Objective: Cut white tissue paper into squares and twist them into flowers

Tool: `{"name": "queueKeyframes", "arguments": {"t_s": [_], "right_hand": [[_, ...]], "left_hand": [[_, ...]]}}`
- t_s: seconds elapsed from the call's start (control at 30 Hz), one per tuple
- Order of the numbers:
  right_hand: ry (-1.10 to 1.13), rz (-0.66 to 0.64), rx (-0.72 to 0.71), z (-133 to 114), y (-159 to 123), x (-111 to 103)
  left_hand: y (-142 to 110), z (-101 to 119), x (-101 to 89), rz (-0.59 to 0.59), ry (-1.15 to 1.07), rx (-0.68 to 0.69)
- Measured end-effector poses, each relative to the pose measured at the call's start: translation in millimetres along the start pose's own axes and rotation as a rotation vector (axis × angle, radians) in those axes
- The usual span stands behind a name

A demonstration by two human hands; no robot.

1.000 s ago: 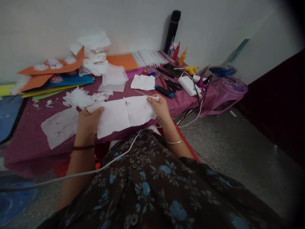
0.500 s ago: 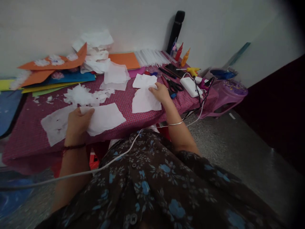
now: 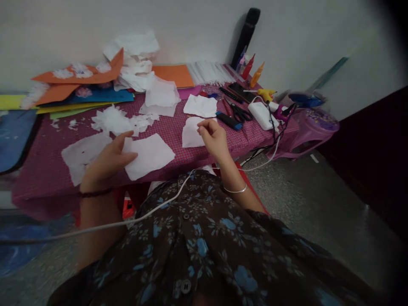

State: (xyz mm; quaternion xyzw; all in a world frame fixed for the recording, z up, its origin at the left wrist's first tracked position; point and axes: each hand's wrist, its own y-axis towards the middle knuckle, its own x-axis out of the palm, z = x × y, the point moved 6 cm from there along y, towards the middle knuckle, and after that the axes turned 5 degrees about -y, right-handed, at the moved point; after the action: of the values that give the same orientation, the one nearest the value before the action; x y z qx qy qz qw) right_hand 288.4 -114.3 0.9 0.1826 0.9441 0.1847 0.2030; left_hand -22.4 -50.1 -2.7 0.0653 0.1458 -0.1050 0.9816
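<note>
My left hand [image 3: 110, 159] is open, its thumb and forefinger spread at the left edge of a white tissue sheet [image 3: 149, 155] lying near the table's front edge. Under and behind this hand lies another thin white sheet [image 3: 75, 155]. My right hand [image 3: 215, 138] is closed in a loose pinch over a smaller white tissue piece [image 3: 190, 135]; whether anything is between its fingertips does not show. Just behind that piece lies another white square [image 3: 200, 105]. Cut white tissue with jagged edges [image 3: 111, 121] sits behind my left hand.
A blue-and-black cutter [image 3: 228, 120], scissors [image 3: 240, 114], a white box with cables [image 3: 263, 115] and a yellow glue gun [image 3: 266, 94] are at right. Orange card [image 3: 174, 75], crumpled tissue [image 3: 135, 70] and white sticks [image 3: 210, 73] line the wall. A white cable [image 3: 153, 212] crosses my lap.
The tissue held between both hands has come apart into two pieces. Both now lie on the table. My left hand has opened off the left piece; the right hand is over the other.
</note>
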Motion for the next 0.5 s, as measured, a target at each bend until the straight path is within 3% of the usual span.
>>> {"name": "queueKeyframes", "arguments": {"t_s": [0.03,0.13,0.23,0.3,0.37,0.5], "right_hand": [[0.037,-0.06,0.001,-8.0,-8.9,10.6],[0.098,-0.249,-0.058,-36.7,-33.9,36.5],[0.103,-0.39,-0.277,-64.8,-51.4,50.7],[0.083,-0.41,-0.378,-71.2,-56.3,55.5],[0.094,-0.349,-0.323,-63.5,-53.6,57.1],[0.245,-0.22,0.044,-32.6,-47.1,59.0]], "left_hand": [[-1.4,-0.3,8.4,-0.038,-0.07,-0.079],[-4.0,12.1,25.9,0.089,-0.315,-0.139],[-7.1,26.0,47.8,0.164,-0.549,-0.152],[-11.0,35.1,63.1,0.138,-0.666,-0.134],[-17.2,44.3,76.6,0.072,-0.735,-0.088],[-35.8,65.2,87.0,0.053,-0.552,0.118]]}}
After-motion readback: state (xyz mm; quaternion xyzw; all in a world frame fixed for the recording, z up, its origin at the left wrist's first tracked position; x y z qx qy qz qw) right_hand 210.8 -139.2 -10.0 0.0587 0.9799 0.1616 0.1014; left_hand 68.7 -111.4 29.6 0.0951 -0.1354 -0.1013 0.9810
